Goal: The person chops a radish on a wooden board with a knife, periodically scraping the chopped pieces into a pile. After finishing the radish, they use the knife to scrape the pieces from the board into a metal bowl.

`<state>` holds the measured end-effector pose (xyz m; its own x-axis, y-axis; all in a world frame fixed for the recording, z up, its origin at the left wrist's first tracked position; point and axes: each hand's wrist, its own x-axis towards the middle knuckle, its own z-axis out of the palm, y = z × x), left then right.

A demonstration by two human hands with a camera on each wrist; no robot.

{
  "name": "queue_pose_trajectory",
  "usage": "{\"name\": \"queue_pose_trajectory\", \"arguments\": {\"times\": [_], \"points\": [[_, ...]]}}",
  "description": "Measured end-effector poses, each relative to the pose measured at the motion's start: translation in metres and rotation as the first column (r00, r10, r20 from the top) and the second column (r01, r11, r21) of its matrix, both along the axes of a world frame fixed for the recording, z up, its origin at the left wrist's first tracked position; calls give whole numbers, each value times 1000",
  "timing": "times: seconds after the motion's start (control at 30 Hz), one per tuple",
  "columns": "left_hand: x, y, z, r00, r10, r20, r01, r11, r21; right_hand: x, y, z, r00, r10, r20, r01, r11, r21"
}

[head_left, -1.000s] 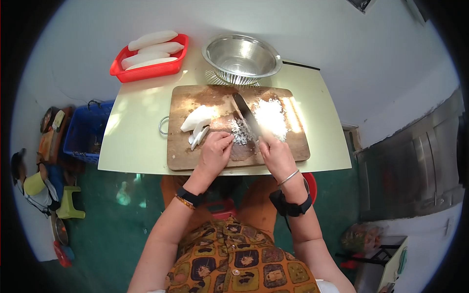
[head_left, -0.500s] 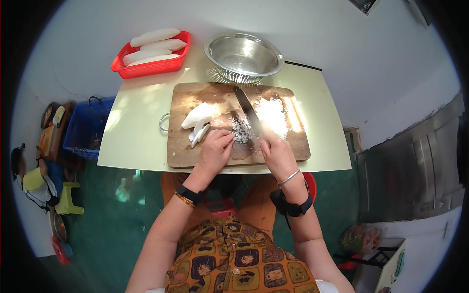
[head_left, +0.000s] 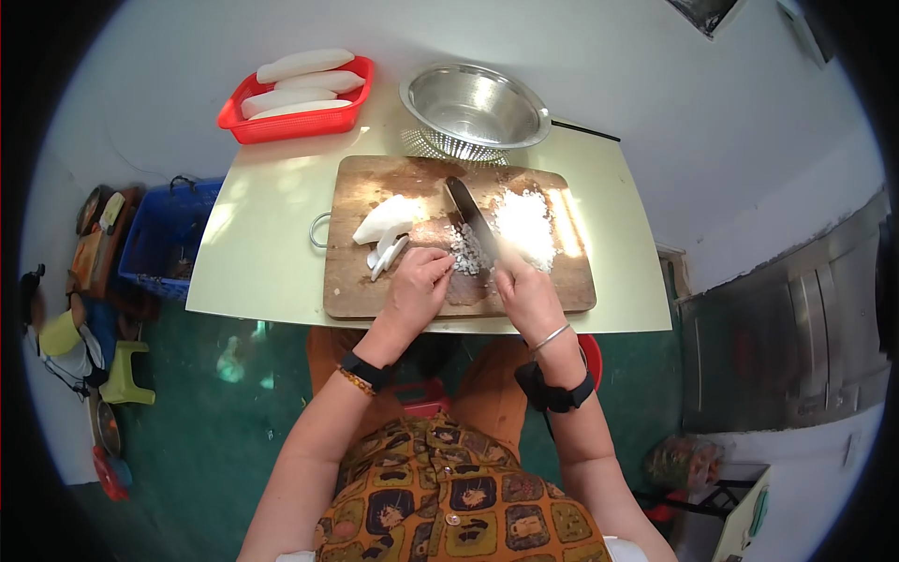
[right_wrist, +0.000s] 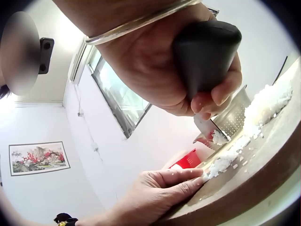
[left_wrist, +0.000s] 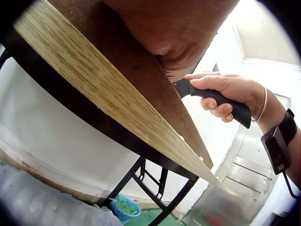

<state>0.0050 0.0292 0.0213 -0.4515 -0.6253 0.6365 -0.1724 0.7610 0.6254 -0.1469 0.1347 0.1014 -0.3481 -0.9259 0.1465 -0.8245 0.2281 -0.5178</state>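
Observation:
My right hand [head_left: 530,298] grips the black handle [right_wrist: 207,52] of a knife [head_left: 471,214], its blade angled over the wooden cutting board [head_left: 375,290]. Against the left edge of a small heap of chopped white bits [head_left: 465,251] rest the fingertips of my left hand [head_left: 417,288], thumb and fingers together. White slices [head_left: 387,251] and a larger white piece [head_left: 386,217] lie left of that hand. A bigger pile of finely chopped white bits [head_left: 524,225] is right of the blade. In the left wrist view the right hand [left_wrist: 230,96] holds the handle from above.
At the back left of the table [head_left: 253,253], a red basket [head_left: 298,125] holds several long white pieces. Behind the board a metal bowl [head_left: 476,101] sits on a perforated colander [head_left: 449,148]. A blue crate [head_left: 169,239] is on the floor side at left, near another person [head_left: 67,337].
The hands and knife stay in nearly the same place over the small heap, with slight shifts of the blade. The whole head view has moved a little.

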Motion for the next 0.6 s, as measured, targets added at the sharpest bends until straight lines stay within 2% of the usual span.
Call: {"name": "queue_pose_trajectory", "arguments": {"times": [0.1, 0.2, 0.3, 0.5, 0.6], "points": [[0, 0, 0, 1000, 3, 3, -3, 1000, -16, 1, 0, 7, 999, 13, 47, -12, 1000, -17], [0, 0, 1, 1000, 2, 10, -2, 1000, -10, 4, -1, 5, 1000, 21, -2, -21, 997, -79], [0, -1, -2, 1000, 2, 9, -2, 1000, -8, 2, -4, -5, 999, 30, -42, -31, 999, -27], [-1, -1, -2, 1000, 11, 11, -10, 999, -34, 3, 0, 5, 1000, 25, -14, -26, 997, -67], [-2, -1, -2, 1000, 11, -3, -11, 999, -36, 0, -4, -9, 1000, 28, -13, -29, 998, -51]]}}
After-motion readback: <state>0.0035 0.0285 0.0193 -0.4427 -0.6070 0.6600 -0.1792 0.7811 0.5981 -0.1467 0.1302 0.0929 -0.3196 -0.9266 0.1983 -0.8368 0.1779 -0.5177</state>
